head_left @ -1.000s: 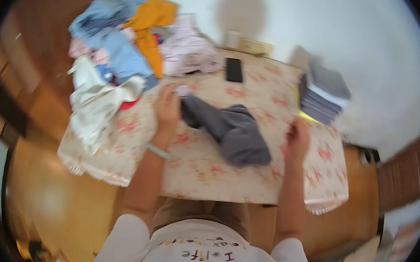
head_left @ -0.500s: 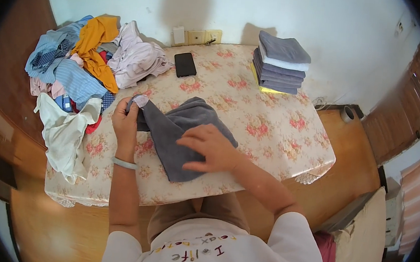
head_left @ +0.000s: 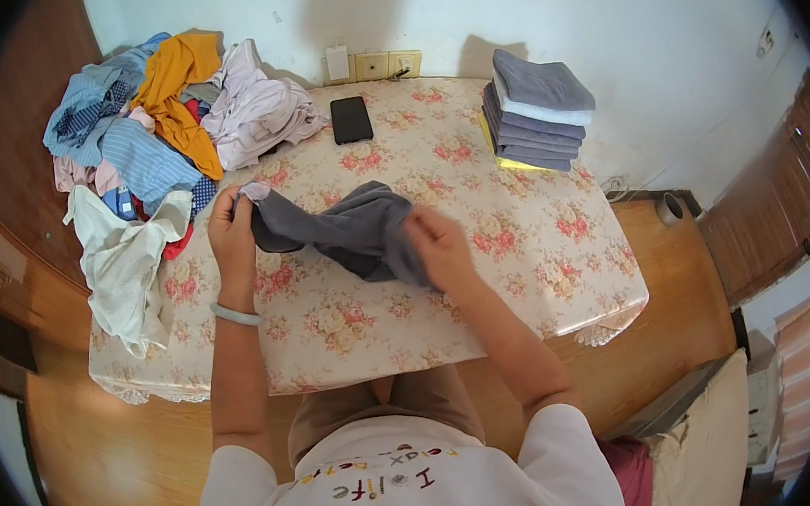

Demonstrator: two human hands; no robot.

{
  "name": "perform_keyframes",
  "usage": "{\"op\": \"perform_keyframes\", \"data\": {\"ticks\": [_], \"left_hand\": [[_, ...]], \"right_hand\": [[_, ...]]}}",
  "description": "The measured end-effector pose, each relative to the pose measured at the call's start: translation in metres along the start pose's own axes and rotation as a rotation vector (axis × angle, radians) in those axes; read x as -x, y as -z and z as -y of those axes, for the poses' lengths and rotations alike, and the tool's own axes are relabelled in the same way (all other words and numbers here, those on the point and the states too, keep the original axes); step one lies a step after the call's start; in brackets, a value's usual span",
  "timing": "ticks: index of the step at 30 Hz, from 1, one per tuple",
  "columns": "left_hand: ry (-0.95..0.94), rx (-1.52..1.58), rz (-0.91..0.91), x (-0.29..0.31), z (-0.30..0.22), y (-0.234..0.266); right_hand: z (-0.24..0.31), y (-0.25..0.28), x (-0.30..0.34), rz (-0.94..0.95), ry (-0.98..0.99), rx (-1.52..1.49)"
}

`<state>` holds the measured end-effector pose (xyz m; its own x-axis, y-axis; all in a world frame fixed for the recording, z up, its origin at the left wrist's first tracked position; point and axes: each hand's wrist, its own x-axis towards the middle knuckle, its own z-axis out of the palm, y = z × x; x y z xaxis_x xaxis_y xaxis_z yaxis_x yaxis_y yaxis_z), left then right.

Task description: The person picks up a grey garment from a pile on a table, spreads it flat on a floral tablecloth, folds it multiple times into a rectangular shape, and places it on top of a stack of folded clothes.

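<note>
The left forearm (head_left: 241, 364) runs almost straight forward, with the left hand (head_left: 233, 225) closed at its end, fingers curled in toward the thumb. The right forearm (head_left: 510, 341) slants forward and inward from a bent elbow; the right hand (head_left: 439, 248), slightly blurred, has its bent fingers pointing leftward.

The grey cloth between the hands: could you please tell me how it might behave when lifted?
The grey cloth is probably floppy, since it bunches in loose folds. It looks fairly light, as the left hand pinches just one end. With no round, rigid shape, it seems unlikely to roll.
</note>
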<state>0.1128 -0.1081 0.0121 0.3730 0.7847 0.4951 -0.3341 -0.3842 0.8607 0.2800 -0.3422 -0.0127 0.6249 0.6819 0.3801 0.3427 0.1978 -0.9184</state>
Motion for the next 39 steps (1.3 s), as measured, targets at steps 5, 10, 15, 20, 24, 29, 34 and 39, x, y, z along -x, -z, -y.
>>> {"op": "perform_keyframes", "data": {"ticks": [5, 10, 15, 20, 24, 29, 34, 39], "left_hand": [[0.09, -0.013, 0.068, 0.003, 0.001, -0.001], [0.047, -0.047, 0.078, 0.002, 0.01, -0.006], [0.097, -0.008, 0.078, 0.004, 0.004, -0.009], [0.11, -0.053, 0.092, 0.004, -0.002, -0.01], [0.047, -0.197, 0.066, 0.005, -0.003, -0.008], [0.04, -0.028, -0.029, 0.005, -0.005, -0.001], [-0.133, 0.007, -0.164, -0.004, 0.0, 0.009], [-0.14, 0.124, -0.261, -0.013, 0.004, 0.021]], "right_hand": [[0.013, 0.038, -0.021, -0.266, -0.285, -0.713], [0.001, 0.055, -0.025, -0.284, -0.343, -0.741], [0.014, 0.034, -0.022, -0.22, -0.401, -0.573], [0.034, 0.003, 0.002, 0.064, 0.556, 0.43], [0.042, -0.037, 0.022, 0.526, 0.87, 0.594], [0.031, -0.031, 0.023, 0.74, 0.806, 0.66], [0.043, -0.002, 0.01, 0.488, 0.752, 0.767], [0.056, 0.027, -0.004, -0.007, 0.745, 0.861]]}}
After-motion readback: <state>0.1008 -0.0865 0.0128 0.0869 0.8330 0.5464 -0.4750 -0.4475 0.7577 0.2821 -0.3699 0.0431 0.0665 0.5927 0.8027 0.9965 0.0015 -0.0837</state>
